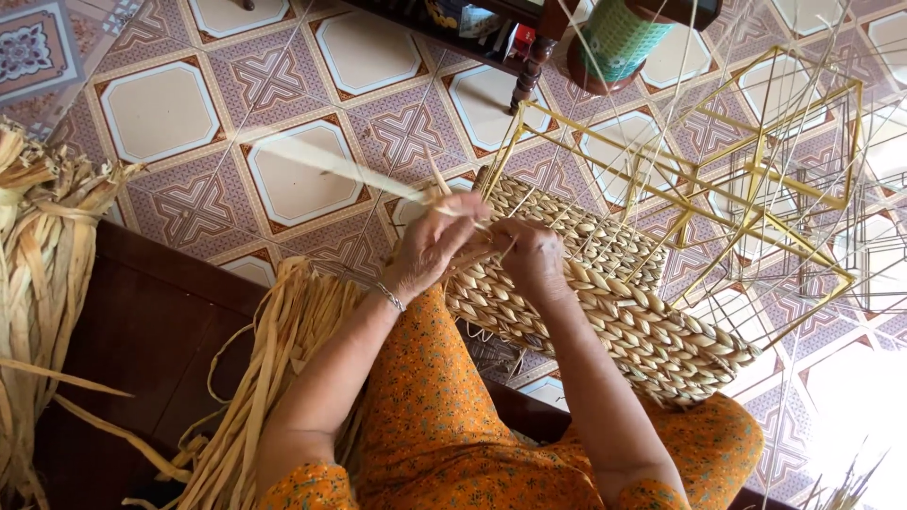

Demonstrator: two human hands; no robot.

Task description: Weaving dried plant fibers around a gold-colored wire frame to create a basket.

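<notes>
— What are the hands doing on that woven panel (605, 302)?

— The panel lies across the person's lap, running out toward the wire frame (756, 179) at the right. The left hand (430, 247) is closed around a flat pale strand (331, 162) that stretches away up-left over the tiled floor (161, 109). The right hand (534, 257) presses curled fingers onto the panel's upper edge; whether it pinches a strand there I cannot tell.

— What might go wrong?

— I'd judge the strand could snap or split if pulled too hard, since it looks thin and dry. If the left hand's hold slackens, the last row may loosen. The thin upright stakes (661, 113) could also kink where they cross the frame.

— Any packages or labels?

— At the top edge, under a dark wooden shelf (453, 38), sit small boxes (515, 40), red and white beside blue. A green mesh-patterned roll (619, 38) stands to their right. Bundles of dried fibre (274, 378) lie at the bench's left side.
</notes>
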